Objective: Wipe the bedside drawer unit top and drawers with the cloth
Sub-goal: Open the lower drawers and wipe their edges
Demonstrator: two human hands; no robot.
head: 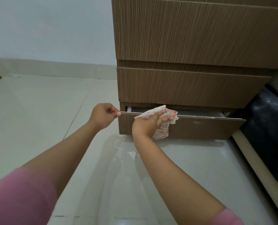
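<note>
- Your left hand (104,114) pinched the top-left corner of the bottom drawer (192,127) between thumb and curled fingers; that grip looked meant to hold the drawer part-way out and steady while the other hand worked.
- Your right hand (148,124) gripped the cloth (163,125), a pale rag with a red check, bunched in the fingers and draped over the drawer front's top edge, some of it hanging down the face and some reaching over towards the inside.
- Holding it folded over the edge let one pass clean both the thin top lip and the upper face together, which is probably why you clutched it rather than laying it flat.
- The bottom drawer stood slightly open, its front tilted out from the bedside drawer unit (196,38), showing a narrow strip of pale interior; I could not tell what, if anything, lay inside.
- The two drawers above it sat closed and flush, and the unit's top was out of view, so nothing showed whether they had been wiped.
- The cloth sat left of centre on the edge, so most of the lip stretched away to the right, unwiped by my judgement.
- You crouched low over the glossy tiled floor (37,111), with both pink sleeves (21,197) at the frame's bottom, which put your arms level with this lowest drawer.
</note>
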